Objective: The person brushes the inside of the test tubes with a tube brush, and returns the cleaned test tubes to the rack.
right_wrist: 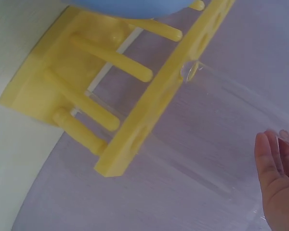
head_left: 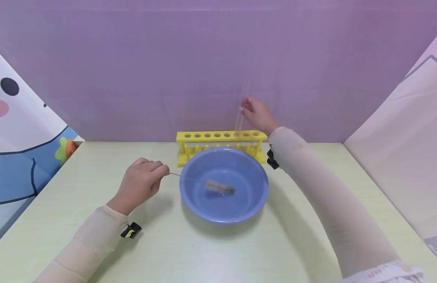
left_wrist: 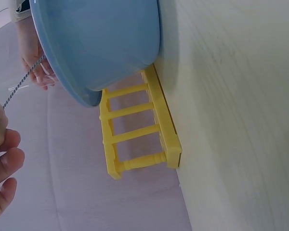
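Observation:
My left hand (head_left: pixel 142 181) pinches the thin twisted-wire handle (left_wrist: pixel 24 79) of a test tube brush. The bristled head (head_left: pixel 219 187) of that brush hangs inside a blue basin (head_left: pixel 223 218), slanting down to the right. Behind the basin, my right hand (head_left: pixel 259 114) holds a clear test tube (right_wrist: pixel 241 96) between thumb and fingers. The tube's lower end is right at a hole in the top bar of a yellow test tube rack (head_left: pixel 201 135). In the right wrist view, another clear tube (right_wrist: pixel 183 168) stands through a hole near the rack's end.
A pale wood-grain table (head_left: pixel 158 251) carries the basin and rack, with the basin overlapping the rack's front. A purple cloth backdrop (head_left: pixel 151 70) rises right behind the rack. Printed cloths hang at the left (head_left: pixel 24 114) and right (head_left: pixel 409 129) sides.

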A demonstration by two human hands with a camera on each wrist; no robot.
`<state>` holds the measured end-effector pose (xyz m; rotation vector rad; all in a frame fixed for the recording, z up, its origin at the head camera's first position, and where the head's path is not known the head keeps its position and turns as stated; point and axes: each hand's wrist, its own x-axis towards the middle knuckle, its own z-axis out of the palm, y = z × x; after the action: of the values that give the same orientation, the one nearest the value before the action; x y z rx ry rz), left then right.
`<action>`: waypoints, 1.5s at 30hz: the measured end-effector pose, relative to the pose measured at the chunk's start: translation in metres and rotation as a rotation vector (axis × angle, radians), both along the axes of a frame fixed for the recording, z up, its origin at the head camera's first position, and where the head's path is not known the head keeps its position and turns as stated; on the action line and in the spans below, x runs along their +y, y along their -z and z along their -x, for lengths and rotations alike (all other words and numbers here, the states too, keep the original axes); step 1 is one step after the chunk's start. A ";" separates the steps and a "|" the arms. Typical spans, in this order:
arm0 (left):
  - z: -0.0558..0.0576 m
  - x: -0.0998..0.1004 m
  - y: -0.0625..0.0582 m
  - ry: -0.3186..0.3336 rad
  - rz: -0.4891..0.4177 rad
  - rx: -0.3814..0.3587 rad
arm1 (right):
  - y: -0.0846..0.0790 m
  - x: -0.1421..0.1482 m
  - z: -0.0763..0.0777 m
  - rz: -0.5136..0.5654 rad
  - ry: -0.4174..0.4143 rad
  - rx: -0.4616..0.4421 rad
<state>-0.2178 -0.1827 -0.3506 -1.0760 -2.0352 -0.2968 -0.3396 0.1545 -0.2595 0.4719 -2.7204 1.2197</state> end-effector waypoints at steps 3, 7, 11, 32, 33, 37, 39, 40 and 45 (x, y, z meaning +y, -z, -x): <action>0.000 0.000 -0.001 0.001 -0.001 -0.001 | -0.003 0.001 -0.001 0.024 -0.005 -0.020; 0.001 0.001 -0.001 0.000 -0.004 -0.003 | -0.007 0.002 -0.004 0.042 -0.027 -0.018; 0.003 0.001 -0.001 0.005 -0.011 0.003 | -0.009 0.006 -0.007 0.057 -0.062 0.000; 0.001 -0.005 -0.006 -0.029 -0.021 0.006 | 0.001 0.039 -0.038 -0.099 -0.148 0.054; 0.001 -0.005 -0.007 -0.034 -0.020 0.007 | 0.002 0.041 -0.040 -0.109 -0.158 0.059; 0.000 -0.006 -0.010 -0.035 -0.035 0.035 | 0.008 0.047 -0.049 -0.167 -0.201 0.086; 0.000 -0.006 -0.010 -0.032 -0.051 0.058 | 0.011 0.051 -0.052 -0.200 -0.220 0.100; 0.000 -0.006 -0.011 -0.028 -0.062 0.072 | 0.012 0.053 -0.054 -0.218 -0.228 0.106; 0.001 -0.006 -0.012 -0.013 -0.112 0.121 | 0.017 0.063 -0.063 -0.319 -0.245 0.150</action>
<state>-0.2186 -0.1885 -0.3389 -0.9884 -1.8943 -0.3272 -0.2767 0.2173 -0.2768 0.9159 -2.7941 0.7524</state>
